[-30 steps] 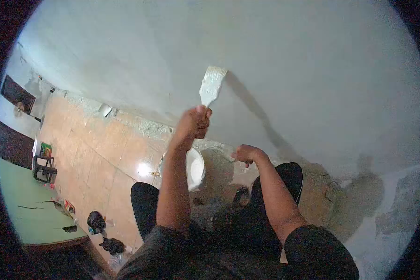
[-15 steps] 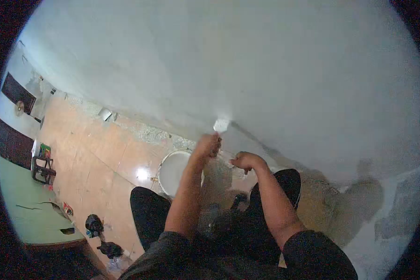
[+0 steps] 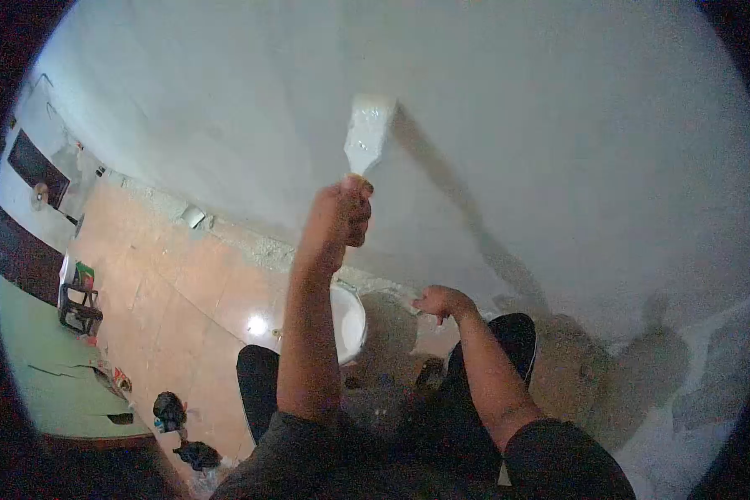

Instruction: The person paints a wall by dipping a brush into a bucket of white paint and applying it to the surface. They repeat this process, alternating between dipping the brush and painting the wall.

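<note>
My left hand (image 3: 342,215) is closed around the handle of a flat paintbrush (image 3: 367,137), its head coated in wet-looking white. The brush points up, with its tip at the pale wall (image 3: 558,125), and a long shadow runs down to the right from it. Low by the base of the wall, my right hand (image 3: 443,302) has its fingers curled in; a whitish bit shows at the fingertips, too small to name. Between my knees and the wall stands a round white bucket (image 3: 352,325), partly covered by my left forearm.
Rough, crumbled plaster (image 3: 267,250) runs along the wall's foot beside the tiled floor (image 3: 167,283). Black plastic bags (image 3: 169,411) lie at the lower left, near a pale green panel (image 3: 58,367). Further back are a dark stool-like frame (image 3: 79,310) and a fan (image 3: 40,196).
My left hand has carried the brush upward along the wall and slightly left, away from beside the bucket. My right hand has stayed nearly in place, shifting slightly.
</note>
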{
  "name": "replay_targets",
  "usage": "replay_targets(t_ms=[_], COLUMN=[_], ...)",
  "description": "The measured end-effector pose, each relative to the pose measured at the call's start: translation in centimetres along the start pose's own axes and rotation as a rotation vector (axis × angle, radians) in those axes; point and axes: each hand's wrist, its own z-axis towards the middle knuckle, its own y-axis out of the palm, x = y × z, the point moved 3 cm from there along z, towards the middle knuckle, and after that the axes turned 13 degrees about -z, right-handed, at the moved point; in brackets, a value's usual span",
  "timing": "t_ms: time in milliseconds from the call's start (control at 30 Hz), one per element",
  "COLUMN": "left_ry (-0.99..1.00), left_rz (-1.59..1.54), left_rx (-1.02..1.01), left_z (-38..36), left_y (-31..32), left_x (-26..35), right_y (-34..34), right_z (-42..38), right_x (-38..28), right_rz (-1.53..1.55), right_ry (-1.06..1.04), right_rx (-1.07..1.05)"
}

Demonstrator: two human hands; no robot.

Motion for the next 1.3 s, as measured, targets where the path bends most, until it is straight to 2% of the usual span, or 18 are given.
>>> replay_targets(t_ms=[67, 133, 200, 267, 367, 433, 500, 633, 767, 833, 967, 1033, 1067, 1100, 1167, 1233, 1267, 1300], left_ry=[-0.035, -0.054, -0.215, -0.339, -0.453, -0.503, -0.376, -0.214, -0.104, -0.070, -0.033, -0.034, -0.160, -0.135, -0.166, -0.346, -0.353, -0.205], left_rz=[0.072, 0.135, 0.007, 0.115, 0.150, 0.161, 0.208, 0.318, 0.162, 0.108, -0.002, 0.012, 0.029, 0.007, -0.010, -0.016, -0.018, 0.206], left_rx=[0.045, 0.038, 0.051, 0.144, 0.177, 0.193, 0.067, 0.156, 0.075, 0.066, -0.104, 0.006, 0.091, 0.068, 0.082, 0.192, 0.192, 0.130], left_z=[2.5, 3.4, 3.3, 2.6, 0.9, 0.0, 0.4, 0.1, -1.7, -1.9, -0.1, 2.5, 3.6, 5.4, 5.2, 6.0, 6.1, 6.1], left_y=[-1.2, -2.7, -4.6, -6.1, -7.4, -7.0, -5.6, -0.5, 1.0, 1.1, -1.6, -3.8, -4.5, -5.7, -6.0, -8.0, -9.1, -10.3], left_x=[-4.4, -9.0, -13.7, -16.7, -17.5, -16.0, -13.4, -2.8, 3.0, 3.4, -2.2, -7.8, -10.5, -14.2, -17.4, -21.7, -24.0, -25.8], right_y=[0.0, -0.4, -0.5, -0.5, 0.0, 0.0, 0.2, 0.0, -0.6, -0.4, 0.3, -0.2, -0.2, -0.2, -0.3, -0.8, -1.2, -1.1], right_z=[0.0, -0.2, -0.5, -0.6, 1.1, 1.1, 1.4, 1.6, 0.7, 0.9, 1.6, 1.5, 1.8, 2.1, 2.2, 1.4, 0.7, 0.7], right_x=[0.0, -0.5, -0.6, -0.8, -0.6, -0.7, -0.2, 0.1, -0.4, -0.1, 0.2, -0.3, -0.4, -0.6, -0.6, -0.8, -1.1, -1.0], right_rz=[0.031, -0.024, -0.075, -0.071, -0.087, -0.067, -0.039, 0.017, -0.043, 0.006, 0.020, -0.038, -0.036, -0.069, -0.102, -0.084, -0.070, -0.068], right_ry=[-0.039, 0.006, 0.049, 0.012, 0.042, 0.020, -0.004, -0.045, -0.012, 0.012, -0.022, -0.012, -0.009, -0.029, -0.042, -0.028, -0.002, -0.001], right_rx=[0.062, 0.011, -0.037, 0.076, 0.010, 0.020, 0.023, 0.000, -0.021, -0.017, 0.074, 0.076, 0.070, 0.052, 0.031, 0.051, 0.033, 0.028])
